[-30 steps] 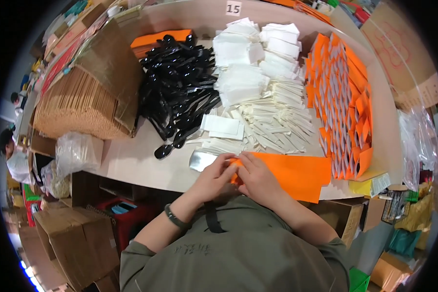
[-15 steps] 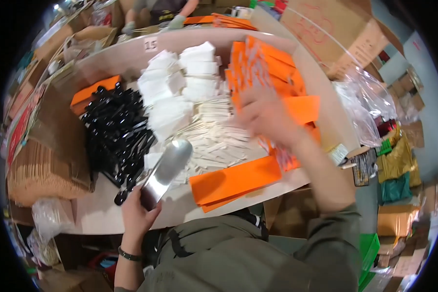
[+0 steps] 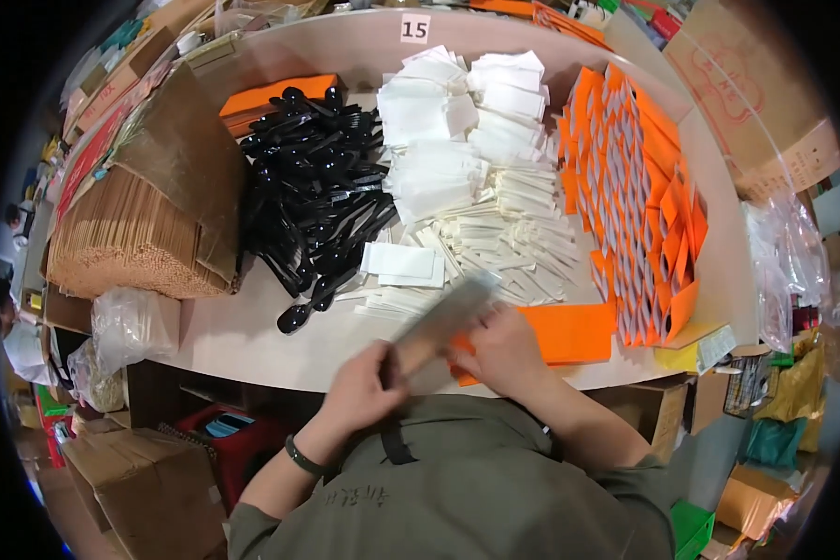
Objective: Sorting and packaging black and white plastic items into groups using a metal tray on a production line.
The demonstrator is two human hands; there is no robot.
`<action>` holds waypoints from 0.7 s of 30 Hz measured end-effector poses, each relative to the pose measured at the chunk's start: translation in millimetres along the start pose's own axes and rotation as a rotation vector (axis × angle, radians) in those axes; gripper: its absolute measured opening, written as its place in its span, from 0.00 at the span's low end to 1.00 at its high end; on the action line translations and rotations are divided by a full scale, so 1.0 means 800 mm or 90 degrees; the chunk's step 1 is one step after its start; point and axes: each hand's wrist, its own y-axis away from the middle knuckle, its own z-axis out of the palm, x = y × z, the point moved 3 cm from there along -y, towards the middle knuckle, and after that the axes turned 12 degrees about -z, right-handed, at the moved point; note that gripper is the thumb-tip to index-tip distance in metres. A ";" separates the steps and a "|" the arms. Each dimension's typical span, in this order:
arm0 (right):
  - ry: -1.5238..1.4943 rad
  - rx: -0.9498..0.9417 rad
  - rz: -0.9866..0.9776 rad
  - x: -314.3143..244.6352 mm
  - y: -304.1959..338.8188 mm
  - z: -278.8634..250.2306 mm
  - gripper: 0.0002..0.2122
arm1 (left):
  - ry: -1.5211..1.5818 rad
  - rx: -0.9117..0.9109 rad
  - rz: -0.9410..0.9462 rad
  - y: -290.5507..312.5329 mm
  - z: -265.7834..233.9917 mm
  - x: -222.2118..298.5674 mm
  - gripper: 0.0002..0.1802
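I see the counter [image 3: 252,350] farther right in my view than half a second ago. Below it, the green top [image 3: 495,485] bears a line of dark writing. A carton [image 3: 756,103] at upper right carries red print. Along the counter I have black cutlery [image 3: 313,187], white packets [image 3: 429,117] and, at right, the orange pile [image 3: 639,210], which my right hand [image 3: 504,350] was over then and has now left. That hand is at the orange sheets [image 3: 579,333] by the near edge; blur keeps me from telling whether it grips anything. My left hand [image 3: 364,385] is clamped on the metal piece [image 3: 448,313], as before; the piece now slants up to the right between my hands. Smallest, a white sign [image 3: 414,29] on the back wall shows a printed number.
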 end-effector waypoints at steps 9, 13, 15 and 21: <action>-0.137 -0.145 0.234 0.012 -0.017 0.041 0.10 | -0.188 0.159 0.102 0.021 -0.031 -0.059 0.37; -0.180 -0.132 0.202 -0.014 -0.022 0.061 0.09 | -0.276 0.088 0.175 0.005 -0.048 -0.037 0.39; -0.199 -0.100 0.089 -0.037 -0.031 0.060 0.09 | -0.289 0.043 0.225 -0.016 -0.040 -0.014 0.39; -0.038 0.024 0.207 0.110 -0.039 0.012 0.10 | -0.162 0.336 0.220 -0.029 -0.077 -0.043 0.27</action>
